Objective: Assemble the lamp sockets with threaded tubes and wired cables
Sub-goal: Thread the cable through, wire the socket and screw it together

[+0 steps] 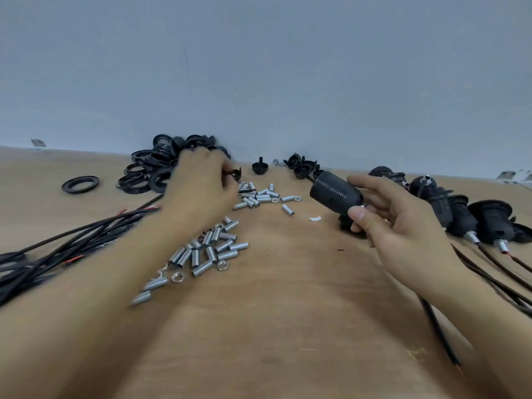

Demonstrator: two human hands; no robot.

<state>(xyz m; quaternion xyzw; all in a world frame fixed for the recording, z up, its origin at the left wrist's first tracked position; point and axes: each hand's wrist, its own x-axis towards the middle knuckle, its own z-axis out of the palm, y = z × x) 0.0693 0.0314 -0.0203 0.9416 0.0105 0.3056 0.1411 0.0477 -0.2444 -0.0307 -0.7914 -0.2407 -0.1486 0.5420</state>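
My right hand grips a black ribbed lamp socket, tilted with its open end up and to the left; a black cable runs from under the hand toward the near right. My left hand reaches far left of centre to the pile of black rings and caps, its fingers curled round a small black cap. Several silver threaded tubes lie between the two hands, with more just beyond.
A bundle of black cables with red tips lies at the left. Several assembled sockets with tubes and cables sit at the right. Loose black caps and one ring rest near the grey wall. Silver nuts lie among the tubes.
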